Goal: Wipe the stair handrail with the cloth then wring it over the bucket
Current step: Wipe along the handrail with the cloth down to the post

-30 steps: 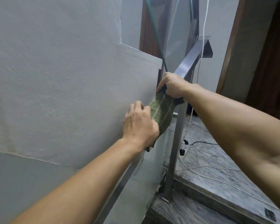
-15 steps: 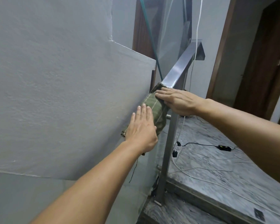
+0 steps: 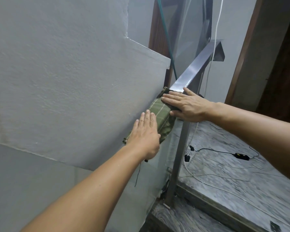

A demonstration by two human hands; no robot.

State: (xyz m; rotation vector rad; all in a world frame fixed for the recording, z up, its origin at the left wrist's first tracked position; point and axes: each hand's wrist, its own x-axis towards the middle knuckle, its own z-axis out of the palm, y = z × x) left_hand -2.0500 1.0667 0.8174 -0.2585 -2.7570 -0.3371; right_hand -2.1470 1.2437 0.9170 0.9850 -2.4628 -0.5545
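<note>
A green striped cloth (image 3: pixel 159 114) lies draped over the sloping steel handrail (image 3: pixel 194 64), next to the grey wall. My left hand (image 3: pixel 145 136) rests flat on the cloth's lower end, fingers straight and pointing up the rail. My right hand (image 3: pixel 187 106) lies flat across the cloth's upper end with its fingers stretched toward the wall and the thumb along the cloth's side. Neither hand is curled around the cloth. No bucket is in view.
A steel post (image 3: pixel 179 156) stands under the rail on a marble step (image 3: pixel 199 220). White and black cables and a black adapter (image 3: pixel 241 155) lie on the marble landing to the right. A wooden door frame (image 3: pixel 241 56) stands beyond.
My right hand has let go its grip on the cloth's top and now lies flat on it. My left hand has flattened too. The cloth is spread further along the rail.
</note>
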